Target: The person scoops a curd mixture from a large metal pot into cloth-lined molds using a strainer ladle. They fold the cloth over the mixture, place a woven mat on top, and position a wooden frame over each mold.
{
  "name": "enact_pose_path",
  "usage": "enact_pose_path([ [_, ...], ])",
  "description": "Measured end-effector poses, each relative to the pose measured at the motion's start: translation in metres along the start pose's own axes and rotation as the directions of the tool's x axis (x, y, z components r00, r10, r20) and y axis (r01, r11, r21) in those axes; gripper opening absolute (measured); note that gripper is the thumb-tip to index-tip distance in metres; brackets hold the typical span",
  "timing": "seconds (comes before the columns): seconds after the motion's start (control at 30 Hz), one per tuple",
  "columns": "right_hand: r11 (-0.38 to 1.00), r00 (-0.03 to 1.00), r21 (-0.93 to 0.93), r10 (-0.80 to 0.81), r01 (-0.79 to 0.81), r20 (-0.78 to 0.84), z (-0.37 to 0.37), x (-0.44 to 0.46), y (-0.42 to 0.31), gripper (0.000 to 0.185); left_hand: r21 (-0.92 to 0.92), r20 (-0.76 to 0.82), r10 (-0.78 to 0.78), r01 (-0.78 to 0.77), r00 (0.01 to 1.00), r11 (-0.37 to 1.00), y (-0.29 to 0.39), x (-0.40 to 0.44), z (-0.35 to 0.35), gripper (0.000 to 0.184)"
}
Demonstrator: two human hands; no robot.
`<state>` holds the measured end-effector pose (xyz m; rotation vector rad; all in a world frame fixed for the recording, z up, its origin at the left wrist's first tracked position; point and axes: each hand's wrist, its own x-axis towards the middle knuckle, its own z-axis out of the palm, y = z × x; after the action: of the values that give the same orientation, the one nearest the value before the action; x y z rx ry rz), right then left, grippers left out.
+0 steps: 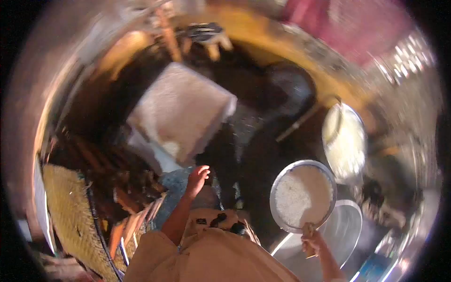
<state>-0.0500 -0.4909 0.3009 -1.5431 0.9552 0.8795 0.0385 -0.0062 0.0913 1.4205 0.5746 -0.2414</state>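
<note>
My right hand (314,242) is wrapped around the short, wooden-looking handle of a round metal pan (282,175). White grains that look like rice (292,199) fill the pan, partly in shadow. Under and beside it is a large metal pot (351,221), partly covered by the pan and my arm. My left hand (199,177) is raised in front of my body, its fingers loosely bent and apart, with nothing seen in it. Below that hand lies blue-grey material (174,190), too blurred to identify.
An oval metal basin (345,145) of white grains stands beyond the pan. A large pale, cloth-like square (181,108) lies ahead, near a dark rounded vessel (291,87). Woven matting (70,207) and wood pieces (127,202) are at left.
</note>
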Motion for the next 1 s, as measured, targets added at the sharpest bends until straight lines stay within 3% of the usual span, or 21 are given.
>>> enact_pose_path([
  [0.03, 0.999, 1.0, 0.03, 0.017, -0.017, 0.001, 0.02, 0.033, -0.01, 0.032, -0.036, -0.052, -0.022, 0.02, 0.998, 0.999, 0.002, 0.014, -0.016, 0.032],
  [0.1, 0.985, 0.972, 0.175, -0.052, 0.011, 0.231, 0.078, 0.084, -0.038, 0.035, -0.102, -0.141, 0.03, -0.045, 0.99, 0.994, 0.0, 0.031, -0.055, 0.031],
  [0.17, 0.995, 0.991, -0.008, 0.098, -0.098, 0.096, 0.152, 0.142, -0.066, 0.027, -0.127, -0.203, 0.022, -0.049, 0.979, 0.991, 0.01, 0.04, -0.083, 0.03],
  [0.23, 0.999, 0.966, 0.051, -0.018, 0.005, 0.26, 0.23, 0.191, -0.097, 0.019, -0.132, -0.253, -0.052, 0.019, 0.966, 0.991, 0.047, 0.035, -0.102, 0.028],
  [0.27, 0.997, 0.982, -0.069, 0.043, -0.031, 0.184, 0.276, 0.216, -0.124, 0.026, -0.127, -0.283, 0.019, -0.057, 0.959, 0.99, 0.028, 0.042, -0.111, 0.027],
  [0.3, 0.981, 0.992, -0.181, 0.083, -0.063, 0.1, 0.316, 0.231, -0.147, 0.035, -0.158, -0.32, -0.023, -0.03, 0.947, 0.987, 0.024, 0.039, -0.116, 0.026],
  [0.33, 0.835, 0.922, -0.42, -0.242, 0.356, 0.301, 0.332, 0.297, -0.123, 0.042, -0.195, -0.349, -0.069, 0.0, 0.935, 0.981, 0.022, 0.038, -0.119, 0.026],
  [0.4, 0.664, 0.82, -0.5, -0.342, 0.556, 0.458, 0.386, 0.362, -0.125, 0.055, -0.198, -0.384, -0.106, 0.03, 0.917, 0.98, 0.009, 0.038, -0.128, 0.025],
  [0.43, 0.803, 0.91, -0.468, -0.209, 0.369, 0.359, 0.435, 0.36, -0.151, 0.059, -0.166, -0.392, -0.097, 0.033, 0.915, 0.986, -0.003, 0.032, -0.131, 0.025],
  [0.47, 0.773, 0.855, -0.415, -0.308, 0.481, 0.417, 0.476, 0.345, -0.179, 0.058, -0.132, -0.398, -0.086, 0.035, 0.913, 0.991, -0.014, 0.03, -0.134, 0.025],
  [0.53, 0.816, 0.859, -0.384, -0.242, 0.432, 0.451, 0.516, 0.368, -0.183, 0.061, -0.327, -0.434, -0.3, 0.162, 0.849, 0.931, -0.02, 0.017, -0.134, 0.026],
  [0.57, 0.869, 0.902, -0.415, -0.077, 0.269, 0.425, 0.535, 0.423, -0.16, 0.065, -0.426, -0.43, -0.402, 0.211, 0.808, 0.88, -0.016, 0.018, -0.137, 0.027],
  [0.63, 0.812, 0.86, -0.447, -0.126, 0.376, 0.494, 0.562, 0.444, -0.156, 0.069, -0.424, -0.472, -0.433, 0.232, 0.768, 0.875, 0.006, 0.016, -0.143, 0.029],
  [0.67, 0.661, 0.74, -0.421, -0.317, 0.621, 0.593, 0.569, 0.444, -0.155, 0.067, -0.43, -0.488, -0.449, 0.242, 0.748, 0.87, 0.012, 0.016, -0.145, 0.03],
  [0.73, 0.614, 0.673, -0.373, -0.374, 0.695, 0.639, 0.581, 0.435, -0.163, 0.066, -0.471, -0.516, -0.455, 0.204, 0.726, 0.858, 0.002, 0.012, -0.145, 0.032],
  [0.8, 0.856, 0.841, -0.366, -0.136, 0.366, 0.524, 0.596, 0.418, -0.183, 0.065, -0.482, -0.538, -0.444, 0.171, 0.717, 0.859, 0.003, 0.01, -0.148, 0.034],
  [0.9, 0.966, 0.862, -0.246, 0.194, -0.084, 0.469, 0.591, 0.428, -0.192, 0.065, -0.491, -0.57, -0.389, 0.08, 0.724, 0.867, 0.017, 0.009, -0.148, 0.033],
  [0.93, 0.848, 0.885, -0.492, 0.062, 0.198, 0.462, 0.586, 0.43, -0.195, 0.064, -0.518, -0.586, -0.368, 0.016, 0.722, 0.856, 0.015, 0.011, -0.145, 0.032],
  [0.97, 0.597, 0.868, -0.676, -0.07, 0.431, 0.492, 0.575, 0.435, -0.196, 0.063, -0.539, -0.602, -0.348, -0.045, 0.719, 0.841, 0.015, 0.012, -0.143, 0.031],
  [1.0, 0.253, 0.812, -0.772, -0.187, 0.583, 0.552, 0.565, 0.438, -0.198, 0.063, -0.549, -0.61, -0.337, -0.076, 0.718, 0.832, 0.015, 0.013, -0.14, 0.029],
])
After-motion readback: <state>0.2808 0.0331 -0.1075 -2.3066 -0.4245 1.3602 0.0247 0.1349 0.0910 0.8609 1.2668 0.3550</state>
